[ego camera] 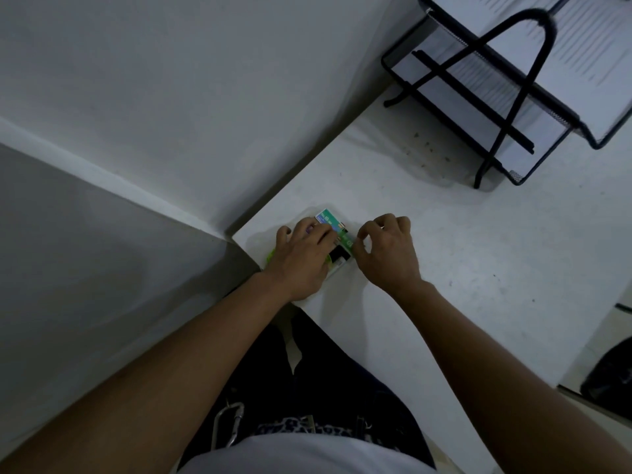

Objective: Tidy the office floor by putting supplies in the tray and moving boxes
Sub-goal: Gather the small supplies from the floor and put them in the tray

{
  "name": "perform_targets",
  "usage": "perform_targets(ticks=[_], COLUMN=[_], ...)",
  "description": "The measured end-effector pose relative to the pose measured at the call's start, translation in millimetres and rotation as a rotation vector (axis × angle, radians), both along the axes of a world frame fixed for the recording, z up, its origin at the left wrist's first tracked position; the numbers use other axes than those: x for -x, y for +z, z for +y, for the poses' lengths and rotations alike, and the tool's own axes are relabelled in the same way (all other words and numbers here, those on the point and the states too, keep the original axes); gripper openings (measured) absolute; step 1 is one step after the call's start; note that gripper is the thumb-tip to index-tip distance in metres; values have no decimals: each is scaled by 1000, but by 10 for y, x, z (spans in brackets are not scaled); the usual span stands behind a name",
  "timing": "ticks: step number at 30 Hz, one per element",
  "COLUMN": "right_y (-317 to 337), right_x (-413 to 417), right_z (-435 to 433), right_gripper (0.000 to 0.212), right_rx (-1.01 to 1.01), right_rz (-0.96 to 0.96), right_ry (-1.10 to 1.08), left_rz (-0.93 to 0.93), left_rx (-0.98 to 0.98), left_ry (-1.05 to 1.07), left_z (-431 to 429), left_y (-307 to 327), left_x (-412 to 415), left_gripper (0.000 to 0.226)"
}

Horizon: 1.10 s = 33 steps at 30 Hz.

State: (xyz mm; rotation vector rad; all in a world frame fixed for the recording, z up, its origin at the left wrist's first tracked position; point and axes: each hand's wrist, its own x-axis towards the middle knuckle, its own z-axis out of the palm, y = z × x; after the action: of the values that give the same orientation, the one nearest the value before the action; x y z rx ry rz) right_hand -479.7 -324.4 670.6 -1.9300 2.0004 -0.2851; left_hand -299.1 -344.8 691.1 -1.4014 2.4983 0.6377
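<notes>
A small stack of green staple boxes [331, 218] lies near the corner of a white surface [461, 268]. My left hand [302, 258] lies over the boxes, fingers spread across their tops, with a bright green item [270, 257] peeking out under its wrist side. My right hand [388, 253] sits at the boxes' right edge, fingers curled, fingertips touching the side of the stack. A black mesh paper tray [513, 97] with white sheets stands at the far right of the surface.
Grey walls [136, 114] meet at the surface's left corner. A dark bag [612, 378] sits on the floor at the right edge. My dark trousers and a metal carabiner [229, 422] show below.
</notes>
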Motion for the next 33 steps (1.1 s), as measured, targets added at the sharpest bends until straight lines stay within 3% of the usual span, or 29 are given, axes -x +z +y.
perform_targets(ticks=[7,18,24,29,33], right_y=[-73,-126,-112,-122,-128], right_x=[-16,-130,-102,-144,-195], right_z=[71,53,102,110,164], right_gripper=[19,11,40,36,34], right_rx=[-40,-127,-187,-145,-108], right_rz=[-187,-363,-390,-398,-405], right_ry=[-34,-319,-209,-263,-316], left_rz=[-39,-152,-217,-178,-31], left_rx=[-70,-20,-77,-110,-60], left_ry=[-19,-95,-120,-135,-39], left_z=[3,-24,-23,-63,-27], left_y=[-5,48,59,38,37], left_x=[3,-16,22,-27,-147], left_gripper=[57,69,66,64,57])
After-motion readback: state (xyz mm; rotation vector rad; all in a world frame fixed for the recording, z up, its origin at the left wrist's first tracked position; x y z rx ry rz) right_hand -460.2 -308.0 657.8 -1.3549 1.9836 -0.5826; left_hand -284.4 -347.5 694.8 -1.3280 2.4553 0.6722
